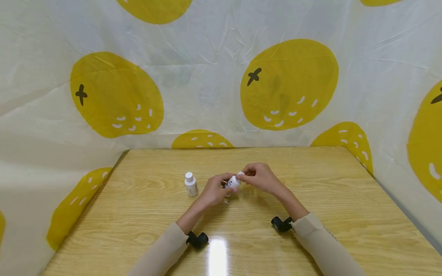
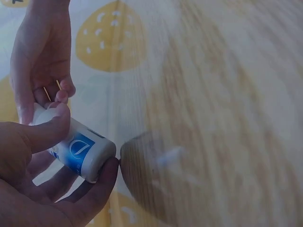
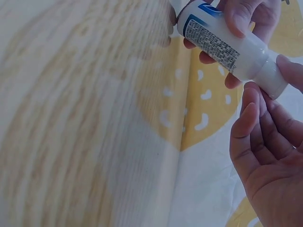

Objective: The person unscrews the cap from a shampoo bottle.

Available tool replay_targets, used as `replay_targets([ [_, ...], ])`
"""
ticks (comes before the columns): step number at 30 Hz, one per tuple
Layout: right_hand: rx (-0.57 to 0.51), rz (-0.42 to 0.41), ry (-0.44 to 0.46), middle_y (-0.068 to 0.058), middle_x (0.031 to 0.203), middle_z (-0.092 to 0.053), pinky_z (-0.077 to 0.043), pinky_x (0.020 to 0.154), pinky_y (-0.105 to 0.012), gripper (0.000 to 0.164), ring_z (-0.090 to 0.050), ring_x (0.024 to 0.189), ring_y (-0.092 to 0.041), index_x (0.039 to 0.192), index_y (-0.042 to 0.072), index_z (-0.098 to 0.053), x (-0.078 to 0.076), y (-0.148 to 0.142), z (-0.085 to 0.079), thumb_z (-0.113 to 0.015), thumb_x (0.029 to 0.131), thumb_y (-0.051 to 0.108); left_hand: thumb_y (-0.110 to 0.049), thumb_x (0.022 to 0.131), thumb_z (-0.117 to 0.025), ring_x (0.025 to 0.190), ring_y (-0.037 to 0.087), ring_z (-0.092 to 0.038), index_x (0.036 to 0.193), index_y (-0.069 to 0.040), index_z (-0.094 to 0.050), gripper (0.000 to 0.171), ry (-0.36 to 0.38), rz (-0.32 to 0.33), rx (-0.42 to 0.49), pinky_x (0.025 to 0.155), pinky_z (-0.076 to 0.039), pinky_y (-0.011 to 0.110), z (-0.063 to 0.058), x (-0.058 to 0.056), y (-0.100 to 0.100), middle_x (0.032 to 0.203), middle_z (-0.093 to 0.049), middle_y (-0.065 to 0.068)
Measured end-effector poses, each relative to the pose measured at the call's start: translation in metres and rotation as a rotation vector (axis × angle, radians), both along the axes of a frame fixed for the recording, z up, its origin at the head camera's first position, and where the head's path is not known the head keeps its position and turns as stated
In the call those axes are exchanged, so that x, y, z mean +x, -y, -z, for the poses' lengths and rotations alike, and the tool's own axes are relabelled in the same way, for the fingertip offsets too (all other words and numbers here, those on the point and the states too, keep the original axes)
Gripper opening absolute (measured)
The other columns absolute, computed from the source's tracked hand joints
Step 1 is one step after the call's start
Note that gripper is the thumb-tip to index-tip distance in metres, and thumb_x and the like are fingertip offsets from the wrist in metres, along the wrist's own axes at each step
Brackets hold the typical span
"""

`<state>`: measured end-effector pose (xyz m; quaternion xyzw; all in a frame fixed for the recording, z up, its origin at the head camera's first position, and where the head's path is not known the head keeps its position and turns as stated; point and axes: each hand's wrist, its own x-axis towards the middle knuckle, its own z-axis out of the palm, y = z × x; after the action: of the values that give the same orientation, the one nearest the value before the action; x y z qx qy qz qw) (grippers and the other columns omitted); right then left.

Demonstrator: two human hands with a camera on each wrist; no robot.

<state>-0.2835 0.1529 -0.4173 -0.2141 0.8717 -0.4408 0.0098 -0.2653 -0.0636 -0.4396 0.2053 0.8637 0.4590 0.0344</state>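
Observation:
My left hand grips a small white plastic bottle above the table, its thumb and fingers around the body. In the left wrist view the bottle lies tilted, with a blue label patch near its base. Fine dark print covers another side of the label in the right wrist view. At the bottle's upper end, my right hand pinches the white cap between thumb and fingertips; the cap sits on the neck. To the left, a second white bottle stands upright, capped.
The wooden table reaches back to a white cloth with yellow fruit shapes, which also hangs along both sides. Black wrist cameras are strapped by the left cuff and the right cuff.

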Motion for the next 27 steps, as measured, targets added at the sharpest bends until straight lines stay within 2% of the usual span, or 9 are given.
replay_targets([
  [5, 0.01, -0.017, -0.006, -0.014, 0.086, -0.075, -0.051, 0.061, -0.027, 0.021, -0.064, 0.071, -0.015, 0.095, 0.01, -0.078, -0.0004, -0.0001, -0.0009, -0.077, 0.094, 0.031, -0.016, 0.092, -0.079, 0.096, 0.02, -0.068, 0.133, -0.012, -0.07, 0.042, -0.005, 0.005, 0.0, 0.073, -0.053, 0.026, 0.0006, -0.0006, 0.0008, 0.116, -0.075, 0.009],
  [15, 0.015, -0.064, -0.035, -0.015, 0.087, -0.075, -0.053, 0.064, -0.027, 0.02, -0.065, 0.072, -0.015, 0.098, 0.01, -0.078, -0.0016, -0.0011, -0.0007, -0.076, 0.096, 0.029, -0.017, 0.093, -0.078, 0.093, 0.016, -0.065, 0.136, -0.012, -0.069, 0.044, -0.007, 0.001, 0.004, 0.072, -0.051, 0.026, 0.0011, -0.0004, -0.0002, 0.115, -0.076, 0.009],
  [27, 0.039, -0.079, -0.061, -0.014, 0.085, -0.075, -0.051, 0.061, -0.026, 0.018, -0.062, 0.068, -0.011, 0.101, 0.007, -0.078, -0.0009, -0.003, -0.0003, -0.075, 0.096, 0.024, -0.015, 0.093, -0.077, 0.085, 0.013, -0.062, 0.129, -0.014, -0.073, 0.036, -0.043, 0.01, -0.019, 0.069, -0.05, 0.024, 0.0004, 0.0009, -0.0017, 0.105, -0.076, 0.007],
])
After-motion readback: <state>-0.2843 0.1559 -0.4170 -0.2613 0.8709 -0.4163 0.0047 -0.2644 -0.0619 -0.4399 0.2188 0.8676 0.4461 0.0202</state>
